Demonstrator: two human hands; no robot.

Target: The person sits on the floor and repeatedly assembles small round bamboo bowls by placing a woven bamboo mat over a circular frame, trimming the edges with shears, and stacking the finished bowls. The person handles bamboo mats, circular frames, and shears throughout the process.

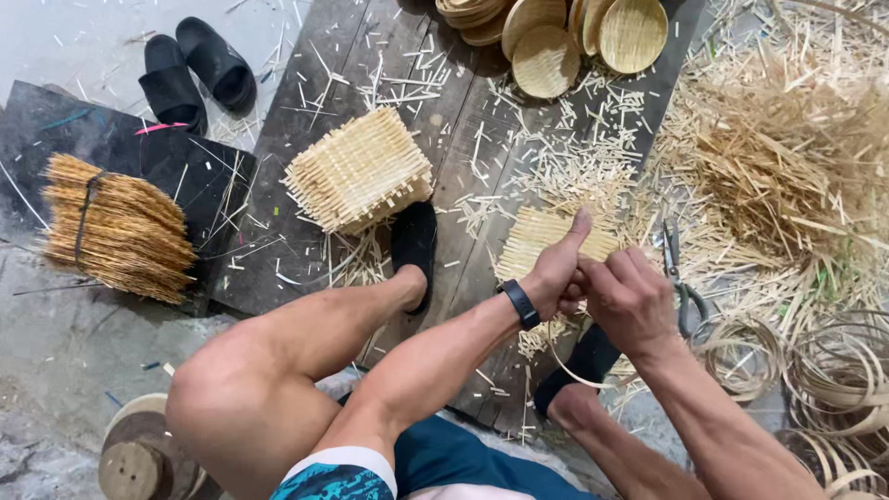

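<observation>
Woven bamboo mat (542,236) is lying against both hands over the wooden boards (306,120). Left hand (556,273) is gripping its near edge, thumb raised; right hand (630,301) fingers (616,268) are curling closed beside it. Scissors (681,278) are lying just right.

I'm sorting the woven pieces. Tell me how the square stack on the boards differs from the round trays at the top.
The square woven stack is boxy with ragged strip ends sticking out; the round trays are shallow discs with clean rims. The stack lies flat in one neat pile; the trays lean and overlap loosely. The stack sits nearer the left hand than the trays do. Both are pale woven bamboo-like strips.
</observation>
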